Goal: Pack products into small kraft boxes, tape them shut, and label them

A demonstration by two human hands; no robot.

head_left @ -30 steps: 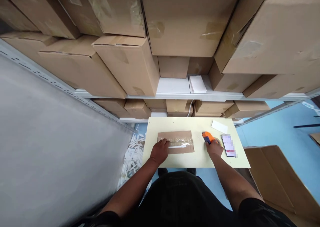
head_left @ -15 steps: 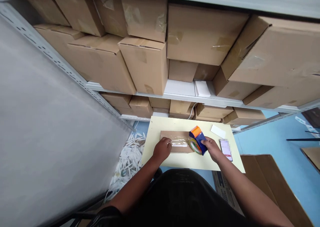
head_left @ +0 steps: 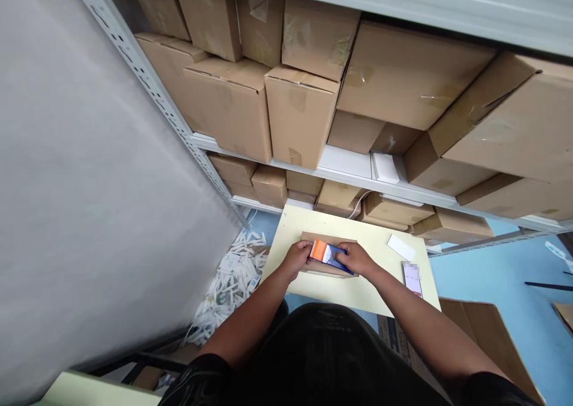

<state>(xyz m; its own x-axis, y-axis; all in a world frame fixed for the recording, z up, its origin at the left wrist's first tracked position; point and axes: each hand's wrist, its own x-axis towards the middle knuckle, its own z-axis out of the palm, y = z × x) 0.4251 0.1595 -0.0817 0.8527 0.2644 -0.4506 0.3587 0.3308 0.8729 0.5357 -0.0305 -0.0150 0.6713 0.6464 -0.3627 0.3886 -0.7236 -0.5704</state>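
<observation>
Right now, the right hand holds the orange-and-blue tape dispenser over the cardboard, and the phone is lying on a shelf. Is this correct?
Not the phone's place: the head view shows the phone lying on the table. The right hand does hold the orange-and-blue tape dispenser over the cardboard.

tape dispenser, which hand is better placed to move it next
Probably the right hand: it holds the tape dispenser by its blue end, while the left hand is at the cardboard, beside the orange end.

The table [head_left: 331, 222] carries cardboard [head_left: 320, 268], white card [head_left: 401, 247], phone [head_left: 412, 278]
</observation>
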